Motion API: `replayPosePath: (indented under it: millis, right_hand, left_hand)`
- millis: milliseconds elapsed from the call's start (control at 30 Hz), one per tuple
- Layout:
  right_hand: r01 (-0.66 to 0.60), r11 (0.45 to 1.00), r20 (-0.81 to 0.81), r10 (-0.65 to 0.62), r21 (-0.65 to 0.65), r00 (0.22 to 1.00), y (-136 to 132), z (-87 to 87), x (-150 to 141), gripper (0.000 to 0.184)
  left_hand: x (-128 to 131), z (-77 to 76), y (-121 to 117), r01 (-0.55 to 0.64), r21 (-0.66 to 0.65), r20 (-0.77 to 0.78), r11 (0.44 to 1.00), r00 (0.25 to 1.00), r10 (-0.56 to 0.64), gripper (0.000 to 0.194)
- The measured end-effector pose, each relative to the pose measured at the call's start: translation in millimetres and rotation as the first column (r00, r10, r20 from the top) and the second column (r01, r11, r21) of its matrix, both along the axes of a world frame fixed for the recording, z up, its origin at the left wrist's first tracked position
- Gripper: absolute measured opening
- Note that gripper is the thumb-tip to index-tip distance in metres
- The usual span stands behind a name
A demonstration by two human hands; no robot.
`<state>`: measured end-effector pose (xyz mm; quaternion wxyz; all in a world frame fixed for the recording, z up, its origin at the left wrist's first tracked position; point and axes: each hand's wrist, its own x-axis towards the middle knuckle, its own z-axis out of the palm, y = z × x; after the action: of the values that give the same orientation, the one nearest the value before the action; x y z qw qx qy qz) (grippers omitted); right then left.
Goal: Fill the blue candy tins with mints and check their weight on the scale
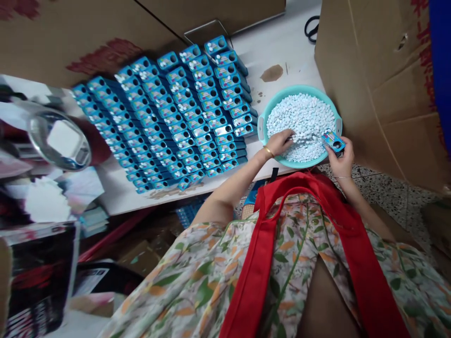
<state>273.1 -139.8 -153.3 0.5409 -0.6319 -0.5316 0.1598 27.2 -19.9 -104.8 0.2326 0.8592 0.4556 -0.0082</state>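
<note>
In the head view, a turquoise basin (261,127) with side handles holds a heap of small white pellets (303,110). My left hand (279,143) reaches over the basin's near left rim, its fingers curled together among the pellets and partly hidden by them. At the right rim, my right hand (342,157) grips a small blue box (333,141) with a dark round hole in its printed end. The box is tilted over the basin's edge. Left of the basin, several rows of similar blue boxes (211,104) stand upright, holes up, some with white pellets on top.
The boxes and basin rest on a white table (255,61). Cardboard cartons stand behind it (88,28) and at the right (380,84). Black-handled scissors (311,29) lie at the back. A metal bowl (37,134) and papers (47,199) are at the left.
</note>
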Motion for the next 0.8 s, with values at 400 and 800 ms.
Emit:
replayPosePath:
  millis: [400,800]
  right_hand:
    - [-0.204,0.979,0.126,0.203,-0.008,0.971,30.5,11.5,-19.0,0.039]
    - [-0.269,0.962,0.128,0.262,0.038,0.957,38.1,8.0,-44.3,0.039]
  left_hand:
    - [10.8,142.2,-14.6,0.326,0.135,-0.196,0.936,0.935,-0.297,0.034]
    - [55.6,185.6,-61.8,0.302,0.225,-0.446,0.926,0.877,-0.178,0.031]
